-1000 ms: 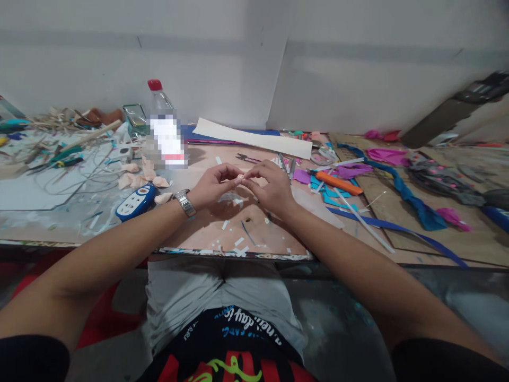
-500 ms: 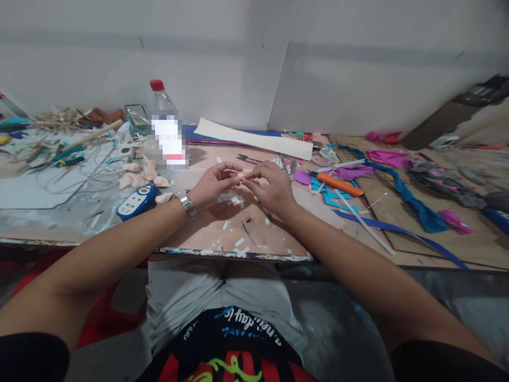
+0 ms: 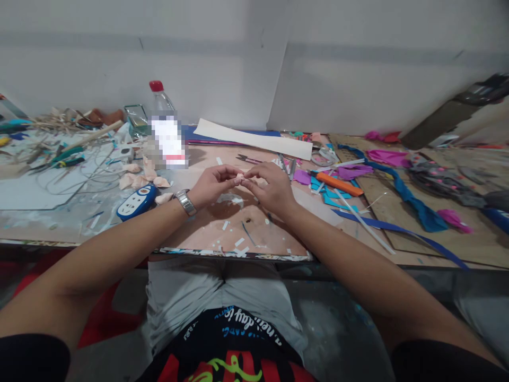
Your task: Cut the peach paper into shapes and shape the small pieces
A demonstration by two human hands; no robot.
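Observation:
Above the middle of the table, my left hand (image 3: 214, 185) and my right hand (image 3: 271, 187) meet at their fingertips. Between them they pinch a small pale pink piece (image 3: 240, 176); its exact shape is too small to tell. A metal watch is on my left wrist. Clear crumpled plastic (image 3: 231, 199) lies on the table under my hands. Several similar pale pink crumpled pieces (image 3: 127, 181) rest to the left, beside a blue and white power socket (image 3: 137, 202).
A red-capped bottle (image 3: 157, 86) stands behind my left hand. Pliers (image 3: 59, 163) and wires lie at the left. To the right are an orange cutter (image 3: 340, 184), blue strips (image 3: 401, 233) and purple scraps. A dark bottle (image 3: 437, 119) leans at the back right.
My fingers have shifted slightly around the pale pink piece, and my right fingers sit a little closer over it. Nothing else has visibly moved.

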